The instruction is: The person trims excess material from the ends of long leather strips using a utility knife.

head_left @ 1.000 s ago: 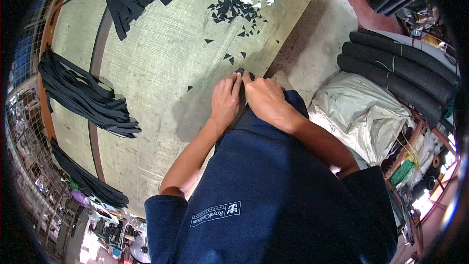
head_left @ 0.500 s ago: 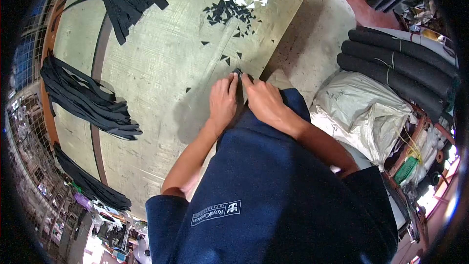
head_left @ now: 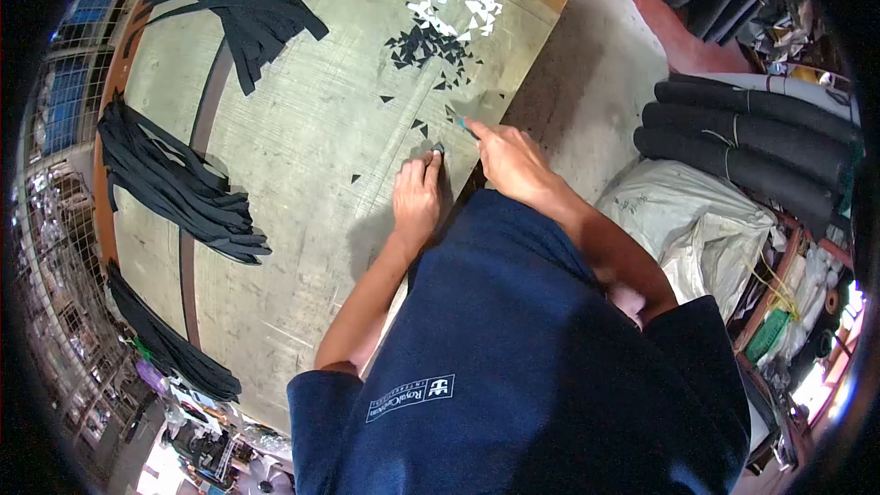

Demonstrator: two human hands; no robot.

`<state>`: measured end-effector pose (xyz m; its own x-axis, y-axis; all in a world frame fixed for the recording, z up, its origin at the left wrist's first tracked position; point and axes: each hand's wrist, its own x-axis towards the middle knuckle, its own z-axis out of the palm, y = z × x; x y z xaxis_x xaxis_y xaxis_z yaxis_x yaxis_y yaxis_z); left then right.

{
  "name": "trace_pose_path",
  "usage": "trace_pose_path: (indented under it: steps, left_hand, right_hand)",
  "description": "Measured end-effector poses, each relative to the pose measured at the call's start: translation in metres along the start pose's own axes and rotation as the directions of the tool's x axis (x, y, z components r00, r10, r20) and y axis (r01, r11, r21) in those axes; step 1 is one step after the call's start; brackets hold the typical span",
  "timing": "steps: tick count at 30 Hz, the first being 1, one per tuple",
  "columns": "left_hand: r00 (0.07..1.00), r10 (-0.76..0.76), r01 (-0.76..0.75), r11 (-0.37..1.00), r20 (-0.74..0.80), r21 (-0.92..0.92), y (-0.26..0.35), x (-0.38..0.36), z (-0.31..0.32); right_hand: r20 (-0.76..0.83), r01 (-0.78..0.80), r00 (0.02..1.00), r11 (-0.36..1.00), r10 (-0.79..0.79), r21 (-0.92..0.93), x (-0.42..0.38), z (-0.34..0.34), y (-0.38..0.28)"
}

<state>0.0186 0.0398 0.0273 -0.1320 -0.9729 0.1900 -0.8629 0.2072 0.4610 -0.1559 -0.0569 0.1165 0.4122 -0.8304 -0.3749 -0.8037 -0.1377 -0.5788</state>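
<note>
My left hand rests near the table's edge, its fingers together and pressing the tip of a black strip against the tabletop. Most of that strip is hidden under the fingers and behind my body. To the right, my right hand is closed around a slim cutter knife with a bit of teal showing; its thin tip points up and left, apart from the strip. A few small black triangles lie just beyond my fingertips. Farther off is a pile of black triangles beside white triangles.
Bundles of black strips lie along the left of the worktable. Right of the table, rolls of dark material and a white sack stand close by. A wire mesh runs along the far left.
My right hand has moved up and right, away from the left hand, and the knife in it now shows. My left hand still presses the strip. The view has shifted slightly.
</note>
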Motion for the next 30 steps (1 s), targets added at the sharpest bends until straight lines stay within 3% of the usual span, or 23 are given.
trace_pose_path:
  steps: [5, 8, 12, 15, 20, 21, 23, 25, 27, 29, 30]
  left_hand:
    - [0.996, -0.093, 0.092, 0.995, -0.011, -0.028, 0.004, 0.003, 0.0]
    - [0.97, -0.243, 0.241, 0.966, -0.013, -0.092, 0.02, 0.008, -0.011]
    - [0.924, -0.376, 0.367, 0.923, -0.067, -0.113, 0.027, 0.008, -0.008]
    - [0.886, -0.447, 0.435, 0.893, -0.121, -0.117, 0.032, 0.01, -0.008]
    - [0.742, -0.579, 0.599, 0.799, -0.338, -0.055, 0.03, 0.026, -0.024]
    - [0.69, -0.621, 0.653, 0.756, -0.371, -0.05, 0.032, 0.028, -0.029]
    - [0.69, -0.639, 0.665, 0.745, -0.339, -0.051, 0.035, 0.019, -0.026]
    - [0.688, -0.69, 0.691, 0.718, -0.224, -0.084, 0.05, 0.007, -0.022]
    - [0.689, -0.696, 0.71, 0.704, -0.202, -0.008, 0.064, -0.004, -0.009]
    - [0.665, -0.717, 0.737, 0.675, -0.209, 0.034, 0.07, -0.007, 0.002]
    - [0.672, -0.706, 0.733, 0.677, -0.224, 0.066, 0.071, -0.007, 0.005]
  right_hand:
    - [0.007, 0.066, 0.998, 0.998, -0.066, 0.01, 0.003, 0.012, 0.014]
    - [-0.024, 0.138, 0.99, 0.99, -0.138, 0.001, 0.019, -0.002, 0.009]
    - [-0.039, 0.237, 0.969, 0.96, -0.245, -0.148, 0.069, -0.013, 0.018]
    - [-0.097, 0.484, 0.852, 0.845, -0.514, -0.227, 0.108, 0.0, 0.044]
    - [0.01, 0.567, 0.808, 0.773, -0.589, -0.285, 0.132, -0.003, 0.052]
    - [-0.028, 0.599, 0.773, 0.744, -0.634, -0.295, 0.132, -0.006, 0.05]
    - [-0.109, 0.661, 0.687, 0.681, -0.718, -0.317, 0.133, -0.012, 0.045]
    - [-0.077, 0.707, 0.673, 0.671, -0.735, -0.222, 0.131, -0.012, 0.039]
    - [0.081, 0.768, 0.641, 0.636, -0.764, -0.078, 0.127, -0.001, 0.034]
    - [0.158, 0.844, 0.506, 0.525, -0.848, 0.112, 0.122, 0.018, 0.029]
    - [0.25, 0.874, 0.438, 0.474, -0.863, 0.104, 0.119, 0.024, 0.021]
